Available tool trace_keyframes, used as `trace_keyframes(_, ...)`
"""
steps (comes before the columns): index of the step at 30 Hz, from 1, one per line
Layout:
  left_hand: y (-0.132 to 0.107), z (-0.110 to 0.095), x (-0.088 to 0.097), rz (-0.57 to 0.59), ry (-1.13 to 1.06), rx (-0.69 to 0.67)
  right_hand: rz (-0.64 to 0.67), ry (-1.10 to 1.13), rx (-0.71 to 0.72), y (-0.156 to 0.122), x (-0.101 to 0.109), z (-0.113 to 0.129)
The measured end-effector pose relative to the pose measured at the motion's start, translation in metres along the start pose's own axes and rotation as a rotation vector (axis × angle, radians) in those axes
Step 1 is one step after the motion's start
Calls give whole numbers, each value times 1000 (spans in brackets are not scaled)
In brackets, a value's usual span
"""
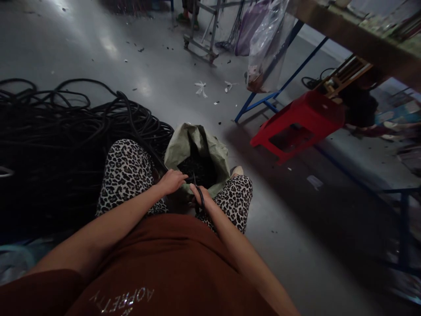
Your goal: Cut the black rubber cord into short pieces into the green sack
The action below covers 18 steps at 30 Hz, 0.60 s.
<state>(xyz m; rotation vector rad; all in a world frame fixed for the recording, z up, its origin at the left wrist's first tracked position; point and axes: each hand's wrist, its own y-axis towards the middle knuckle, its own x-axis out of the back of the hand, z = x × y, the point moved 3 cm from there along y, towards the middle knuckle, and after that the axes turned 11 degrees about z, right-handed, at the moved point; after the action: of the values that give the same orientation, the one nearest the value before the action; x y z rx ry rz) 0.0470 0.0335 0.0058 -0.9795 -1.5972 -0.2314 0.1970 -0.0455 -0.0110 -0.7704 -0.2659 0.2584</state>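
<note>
Clock: the sack's mouth is the centre, and the seated person's body is at six.
Floor: smooth grey, spreading out in every direction.
Cable heap: a great black tangle from eight to ten o'clock, its nearest loops close by the sack.
Worktable: blue-legged, its top edge up at two o'clock.
Stool: red plastic, tipped at an angle to my eye, between two and three.
Sack: pale green and woven, open between the knees, dark inside.
Cable: one dark length leads from the heap, coming in at eight o'clock toward the left hand.
Left hand: at seven o'clock, fingers drawn together, apparently on that cable; the exact pinch is too dim to swear to.
Right hand: at six, wrapped on the scissors, thumb toward the sack.
Scissors: black-handled, blades pointing toward twelve, over the sack's near rim; I cannot tell how far they part.
Black bits: a dark mass down in the sack.
Good handling: I'd hold the cable taut, fingertips well back from the blades, snip squarely, and work over the opening so pieces drop inside.
</note>
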Motion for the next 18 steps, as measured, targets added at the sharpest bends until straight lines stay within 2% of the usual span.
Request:
trace_keyframes(9, 3, -3, -4, 26, -7, 51, -48, -82, 49, 1, -3, -4)
trace_keyframes(14, 3, -2, -6, 25, -10, 32, -26, -124, 31, 2, -4, -9)
trace_keyframes(18, 2, -2, -7, 48, 22, 11, -37, -143, 81, 2, -3, -10)
